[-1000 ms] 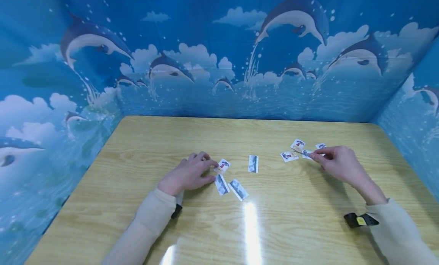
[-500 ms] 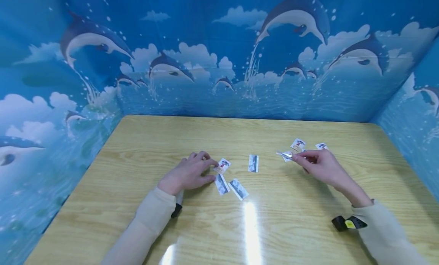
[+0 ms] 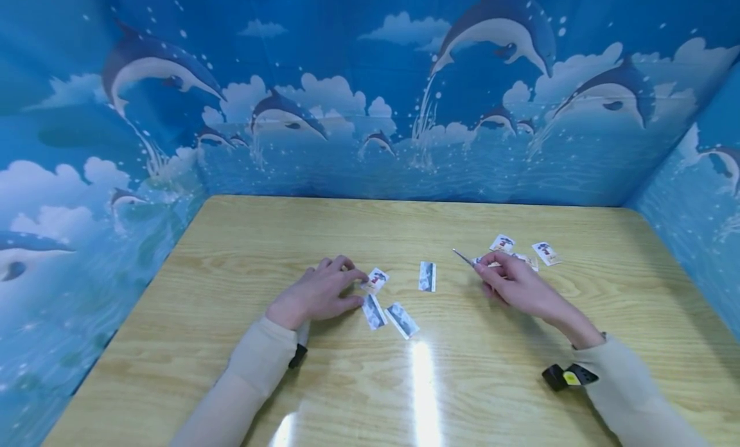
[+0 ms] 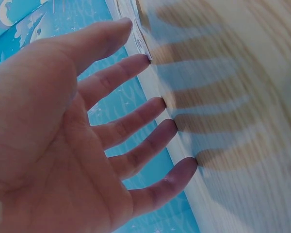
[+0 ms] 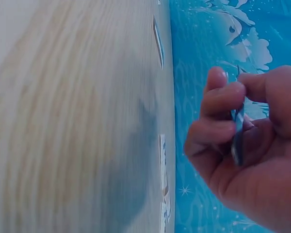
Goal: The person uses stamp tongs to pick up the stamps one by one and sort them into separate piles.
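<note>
My left hand (image 3: 320, 289) rests on the wooden table with spread, relaxed fingers. Its index fingertip lies at the edge of a small card with a cartoon figure (image 3: 377, 279), and its thumb tip is right at a blue-grey picture card (image 3: 374, 312). In the left wrist view, the fingertips meet the tabletop. My right hand (image 3: 517, 289) pinches slim metal tweezers (image 3: 464, 257) between thumb and fingers, their tips pointing left and away from me. In the right wrist view, the tweezers (image 5: 237, 138) run across the curled fingers. Under and behind this hand lie several cartoon cards (image 3: 502, 243), partly hidden.
A blue-grey card (image 3: 427, 276) lies mid-table between the hands, and another (image 3: 402, 320) sits nearer me on the left. At the far right is a separate cartoon card (image 3: 546, 254). A dolphin-printed curtain (image 3: 358, 158) stands behind the table (image 3: 260, 228) and at its sides.
My right hand has moved left with the tweezers, away from the right-hand cards, uncovering the far-right cartoon card. My left hand and the cards near it have stayed put.
</note>
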`<state>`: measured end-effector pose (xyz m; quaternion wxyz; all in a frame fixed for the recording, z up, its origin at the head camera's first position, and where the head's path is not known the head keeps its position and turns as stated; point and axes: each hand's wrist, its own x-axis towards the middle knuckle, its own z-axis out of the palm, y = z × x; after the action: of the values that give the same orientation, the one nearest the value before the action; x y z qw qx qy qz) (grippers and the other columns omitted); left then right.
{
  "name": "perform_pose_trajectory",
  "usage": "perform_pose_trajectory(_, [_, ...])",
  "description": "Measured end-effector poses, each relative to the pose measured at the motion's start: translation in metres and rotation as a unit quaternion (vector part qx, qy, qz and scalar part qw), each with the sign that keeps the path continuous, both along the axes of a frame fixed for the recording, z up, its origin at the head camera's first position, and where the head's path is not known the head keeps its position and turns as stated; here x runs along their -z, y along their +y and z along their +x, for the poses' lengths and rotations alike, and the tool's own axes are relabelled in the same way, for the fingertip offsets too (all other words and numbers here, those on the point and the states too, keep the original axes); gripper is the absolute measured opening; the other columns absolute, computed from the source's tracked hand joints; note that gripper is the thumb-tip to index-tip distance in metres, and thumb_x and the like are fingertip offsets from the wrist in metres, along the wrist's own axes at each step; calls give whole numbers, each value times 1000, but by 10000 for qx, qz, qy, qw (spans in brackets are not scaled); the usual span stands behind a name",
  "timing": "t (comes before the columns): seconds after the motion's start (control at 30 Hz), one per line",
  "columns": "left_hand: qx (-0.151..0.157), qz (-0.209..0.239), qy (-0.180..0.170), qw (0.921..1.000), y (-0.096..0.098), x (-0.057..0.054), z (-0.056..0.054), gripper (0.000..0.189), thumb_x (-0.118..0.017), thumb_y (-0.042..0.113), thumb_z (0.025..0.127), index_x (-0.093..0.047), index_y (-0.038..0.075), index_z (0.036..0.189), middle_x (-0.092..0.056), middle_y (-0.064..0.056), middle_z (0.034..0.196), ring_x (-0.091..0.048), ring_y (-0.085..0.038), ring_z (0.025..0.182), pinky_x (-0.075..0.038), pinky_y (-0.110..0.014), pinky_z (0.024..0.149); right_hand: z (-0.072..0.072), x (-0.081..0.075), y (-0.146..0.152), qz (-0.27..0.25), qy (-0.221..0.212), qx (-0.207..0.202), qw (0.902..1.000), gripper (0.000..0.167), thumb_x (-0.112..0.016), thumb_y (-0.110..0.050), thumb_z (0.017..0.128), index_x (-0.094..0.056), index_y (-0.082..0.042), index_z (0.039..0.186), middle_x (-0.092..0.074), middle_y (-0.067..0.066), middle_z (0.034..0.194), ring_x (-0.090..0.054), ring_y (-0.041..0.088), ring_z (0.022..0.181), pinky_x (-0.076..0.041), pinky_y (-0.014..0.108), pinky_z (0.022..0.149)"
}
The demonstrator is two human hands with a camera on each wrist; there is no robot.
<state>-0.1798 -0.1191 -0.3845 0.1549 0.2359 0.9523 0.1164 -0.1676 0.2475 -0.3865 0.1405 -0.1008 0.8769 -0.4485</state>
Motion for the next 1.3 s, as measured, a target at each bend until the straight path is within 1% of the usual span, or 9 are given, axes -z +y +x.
perform_pose_trajectory(0.1, [9, 5, -4, 10000, 0, 0, 0, 46, -65, 42, 100, -59, 28, 143, -51, -10, 148, -48, -35, 135, -43, -61, 109, 0, -1, -5, 58, -98, 75, 9999, 43, -47, -38, 110, -55, 2, 122, -57, 9, 75, -45, 13, 58, -38, 28, 51])
perform_pose_trajectory(0.23, [3, 0, -5, 10000, 1, -2, 1, 46, -65, 42, 100, -59, 27, 143, -51, -10, 148, -48, -36, 135, -43, -61, 109, -2, -2, -12, 135, -181, 121, 9997, 40, -49, -35, 109, -58, 1, 124, -58, 9, 76, -45, 13, 61, -37, 28, 52])
perform_pose_trajectory(0.43, [12, 4, 6, 10000, 0, -2, 1, 46, -65, 42, 100, -59, 27, 143, -51, -10, 148, -48, -36, 135, -43, -61, 109, -5, 0, -22, 172, -364, 72, 9992, 35, -53, -30, 107, -61, 0, 123, -61, 8, 73, -45, 12, 59, -36, 27, 51])
perform_pose_trajectory(0.73, [1, -18, 12, 10000, 1, -3, 1, 46, -65, 42, 100, -59, 27, 143, -51, -11, 148, -48, -36, 135, -43, -61, 109, -14, 4, -38, 113, -570, -14, 9983, 32, -57, -32, 105, -64, -4, 120, -63, 5, 70, -40, 11, 55, -33, 26, 50])
perform_pose_trajectory(0.83, [-12, -25, 17, 10000, 1, -3, 1, 47, -65, 42, 100, -59, 27, 143, -51, -11, 148, -48, -36, 135, -43, -61, 109, -18, 7, -43, 48, -638, -95, 9979, 31, -57, -30, 104, -65, -5, 120, -64, 5, 71, -43, 12, 57, -34, 25, 51])
perform_pose_trajectory(0.93, [-31, -48, 11, 10000, 1, -2, 1, 47, -65, 42, 100, -59, 27, 144, -51, -10, 148, -48, -36, 136, -43, -61, 110, -21, 10, -47, -65, -684, -251, 9973, 27, -59, -26, 103, -66, -6, 119, -66, 6, 74, -49, 14, 60, -35, 25, 53])
perform_pose_trajectory(1.07, [-45, -69, 20, 10000, 1, -1, 0, 47, -65, 42, 100, -59, 27, 143, -50, -10, 149, -47, -36, 136, -43, -61, 110, -25, 12, -53, -54, -519, -519, 9973, 21, -63, -24, 101, -67, -8, 115, -69, 6, 76, -56, 15, 63, -39, 24, 54])
perform_pose_trajectory(1.2, [-14, -75, 54, 10000, 1, 0, -1, 46, -65, 42, 100, -59, 27, 143, -50, -11, 149, -48, -36, 135, -44, -61, 108, -29, 12, -58, 29, -237, -728, 9971, 18, -66, -22, 99, -67, -11, 113, -70, 6, 73, -56, 15, 59, -39, 24, 53])
perform_pose_trajectory(1.3, [27, -71, 79, 9999, 0, 1, -1, 46, -65, 42, 100, -59, 27, 143, -50, -11, 149, -49, -36, 134, -44, -62, 107, -32, 12, -60, 23, -112, -821, 9966, 16, -66, -19, 97, -66, -11, 111, -70, 8, 71, -57, 17, 57, -38, 23, 52])
